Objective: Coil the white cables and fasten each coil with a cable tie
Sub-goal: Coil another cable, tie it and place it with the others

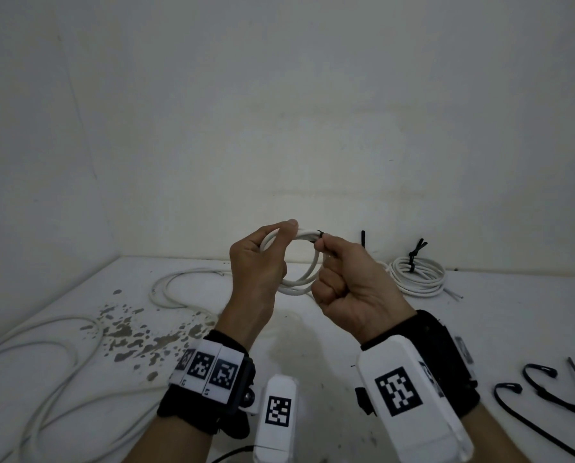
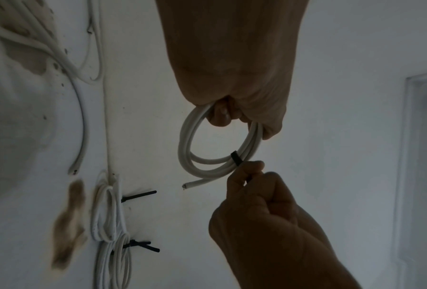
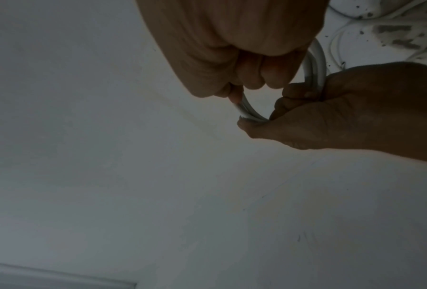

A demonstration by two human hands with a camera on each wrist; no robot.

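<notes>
Far left: loose white cable [image 1: 62, 349] sprawls uncoiled over the stained white surface [image 1: 313, 345]; likely the next one to coil.

Centre: left hand [image 1: 259, 262] holds the small coil [image 1: 299, 279] in the air, well above the surface, thumb and fingers curled round the bundled turns at its top. Judged purpose: keep the loops stacked so they cannot spring apart.

Right hand [image 1: 349, 282] is fisted, thumb and forefinger pinching the black cable tie [image 2: 236, 158] that wraps the coil just beside the left grip. Looks like the cinching pull; the free cable end [image 2: 190, 184] hangs clear.

Right: 1 finished coil [image 1: 418, 275] lies tied near the wall. Far right: spare ties [image 1: 543, 389] wait in reach.
</notes>
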